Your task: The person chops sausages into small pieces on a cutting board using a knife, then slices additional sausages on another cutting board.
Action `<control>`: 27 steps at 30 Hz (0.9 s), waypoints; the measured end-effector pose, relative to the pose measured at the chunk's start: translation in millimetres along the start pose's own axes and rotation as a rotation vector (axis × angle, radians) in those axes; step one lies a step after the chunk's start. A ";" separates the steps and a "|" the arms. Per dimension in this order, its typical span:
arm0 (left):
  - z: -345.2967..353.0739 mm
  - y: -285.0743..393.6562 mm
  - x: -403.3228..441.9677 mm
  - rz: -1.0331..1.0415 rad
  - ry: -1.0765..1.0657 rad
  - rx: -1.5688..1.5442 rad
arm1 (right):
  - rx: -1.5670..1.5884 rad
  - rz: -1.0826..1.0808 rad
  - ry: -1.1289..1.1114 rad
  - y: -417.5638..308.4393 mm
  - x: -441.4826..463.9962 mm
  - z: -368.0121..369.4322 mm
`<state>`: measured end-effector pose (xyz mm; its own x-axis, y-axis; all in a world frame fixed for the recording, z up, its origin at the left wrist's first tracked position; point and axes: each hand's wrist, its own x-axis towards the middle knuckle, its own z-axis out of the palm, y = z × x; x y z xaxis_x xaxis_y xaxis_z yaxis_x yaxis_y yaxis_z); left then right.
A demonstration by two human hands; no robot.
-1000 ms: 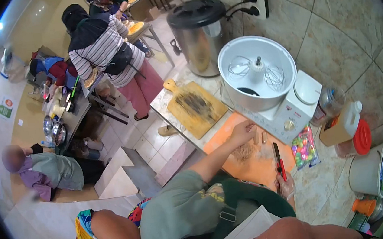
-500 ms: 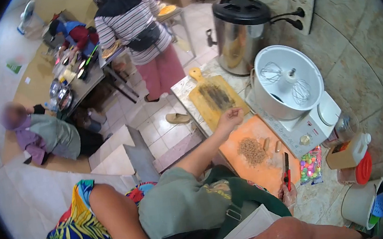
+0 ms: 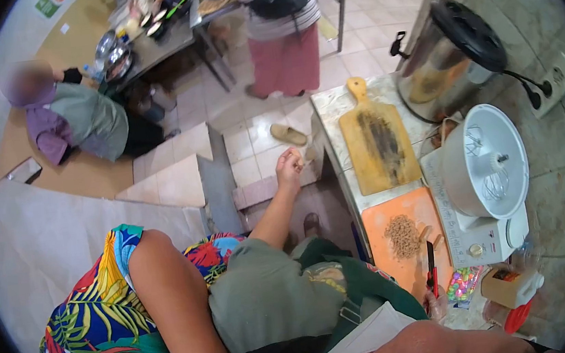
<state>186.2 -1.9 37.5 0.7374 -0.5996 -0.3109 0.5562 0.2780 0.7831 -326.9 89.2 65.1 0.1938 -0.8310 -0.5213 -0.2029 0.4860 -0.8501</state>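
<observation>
My left hand [image 3: 288, 167] is raised over the floor, left of the counter, with its fingers closed in a pinch. What they hold, if anything, is too small to make out. My right hand [image 3: 436, 303] grips a red-handled utility knife [image 3: 432, 281] with a dark blade, beside the lower end of an orange cutting board [image 3: 380, 225]. A pile of chopped brown bits [image 3: 403, 236] lies on that board, with two small stick-shaped brown pieces [image 3: 425, 233] next to it. Beyond is a wooden paddle board [image 3: 398, 161] with a dark, scorched-looking middle.
A stand mixer with white bowl [image 3: 459, 158], a steel urn [image 3: 435, 84], a bag of colourful sweets [image 3: 464, 283] and a jug [image 3: 514, 286] stand along the counter. One person [image 3: 84, 121] is at the left; another in striped top [image 3: 280, 25] stands at the back.
My left hand has moved left, from above the boards to over the floor. The view has shifted, bringing the counter farther right. My right hand still holds the utility knife.
</observation>
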 end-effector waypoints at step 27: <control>-205.9 -60.1 -90.3 -0.082 -0.266 2.067 | 0.055 -0.070 -0.078 7.8 5.1 25.1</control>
<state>165.1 190.0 -92.3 0.5733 -0.6853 -0.4491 -0.7078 -0.6903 0.1497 -303.5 95.5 53.9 0.2807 -0.8410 -0.4626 -0.1336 0.4430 -0.8865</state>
